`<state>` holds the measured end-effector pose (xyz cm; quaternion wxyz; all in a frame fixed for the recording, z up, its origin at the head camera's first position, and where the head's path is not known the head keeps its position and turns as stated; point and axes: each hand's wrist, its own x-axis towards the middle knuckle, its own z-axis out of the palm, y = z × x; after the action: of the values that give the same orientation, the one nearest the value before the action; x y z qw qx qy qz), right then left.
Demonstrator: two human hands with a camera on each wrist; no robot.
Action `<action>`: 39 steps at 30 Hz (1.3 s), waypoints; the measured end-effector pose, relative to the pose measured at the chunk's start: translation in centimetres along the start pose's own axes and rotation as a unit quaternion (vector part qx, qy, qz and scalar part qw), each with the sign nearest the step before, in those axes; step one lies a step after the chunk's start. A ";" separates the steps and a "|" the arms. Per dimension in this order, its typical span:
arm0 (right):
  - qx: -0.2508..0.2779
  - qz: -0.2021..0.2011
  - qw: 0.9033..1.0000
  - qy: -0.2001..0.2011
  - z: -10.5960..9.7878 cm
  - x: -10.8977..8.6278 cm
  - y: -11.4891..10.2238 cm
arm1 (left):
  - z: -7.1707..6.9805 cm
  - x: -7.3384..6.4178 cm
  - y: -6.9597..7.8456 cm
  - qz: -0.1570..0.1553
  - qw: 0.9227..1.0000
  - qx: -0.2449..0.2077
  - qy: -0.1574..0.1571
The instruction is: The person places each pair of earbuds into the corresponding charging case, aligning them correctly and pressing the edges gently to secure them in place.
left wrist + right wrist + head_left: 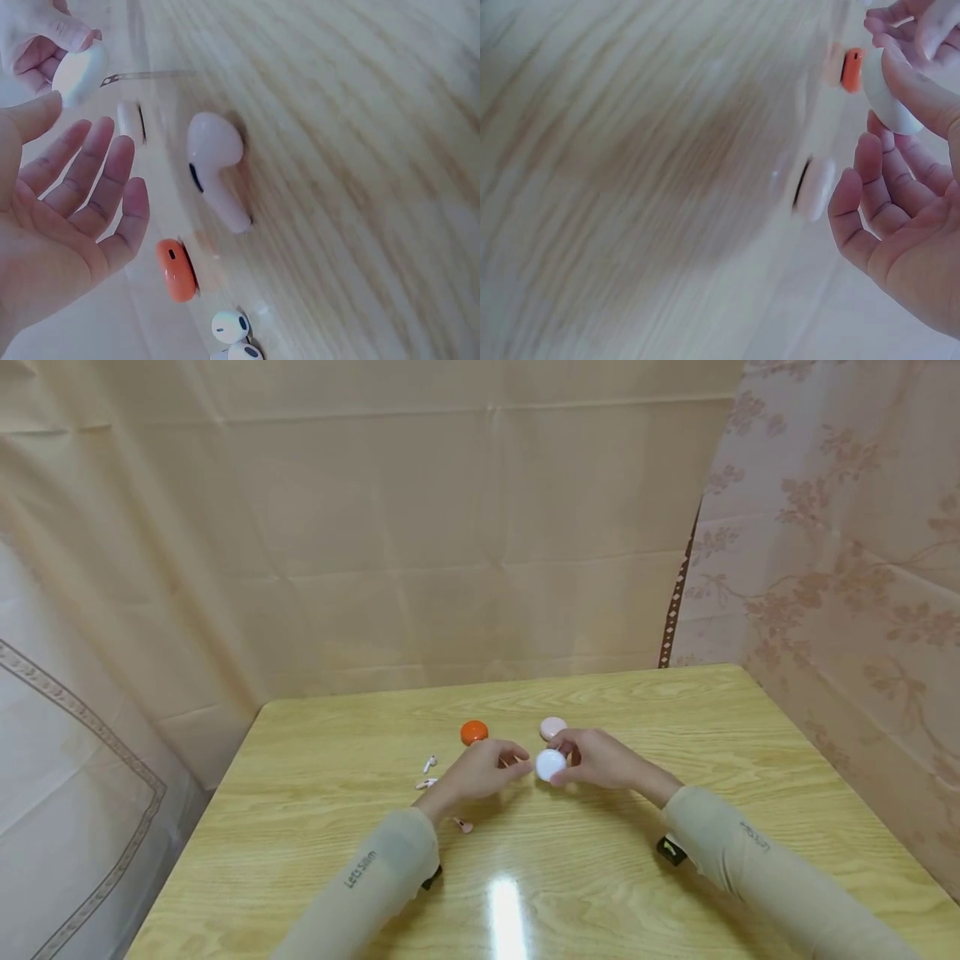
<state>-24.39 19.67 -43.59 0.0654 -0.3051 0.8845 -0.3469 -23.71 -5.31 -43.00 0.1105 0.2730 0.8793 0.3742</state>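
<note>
My right hand (603, 758) pinches a round, glossy white earbud case (551, 765) between thumb and fingers, raised over the table. In the right wrist view the thumb lies across the face of this case (891, 105). My left hand (480, 770) is just left of the case, palm turned toward it, fingers spread and loosely bent. Its thumb tip comes right to the case's edge in the left wrist view, and nothing lies in its palm. Below the left wrist a pale pink earbud (215, 142) with a black mark lies on the table.
Behind the hands sit an orange earbud case (474, 732) and a pale pink case (553, 727). Two white earbuds, one upper (430, 763) and one lower (426, 783), lie left of the left hand. Curtains (480, 543) hang behind the wooden table (315, 860).
</note>
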 end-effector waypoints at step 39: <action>0.153 -0.024 0.988 0.008 0.7 1.7 -1.5 | -1.8 -1.0 0.3 0.009 0.997 -0.053 0.054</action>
<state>-24.77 17.37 -42.96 0.0961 -0.3104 0.8138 -0.4818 -23.48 -6.73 -41.53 0.0743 0.2540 0.8606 0.4352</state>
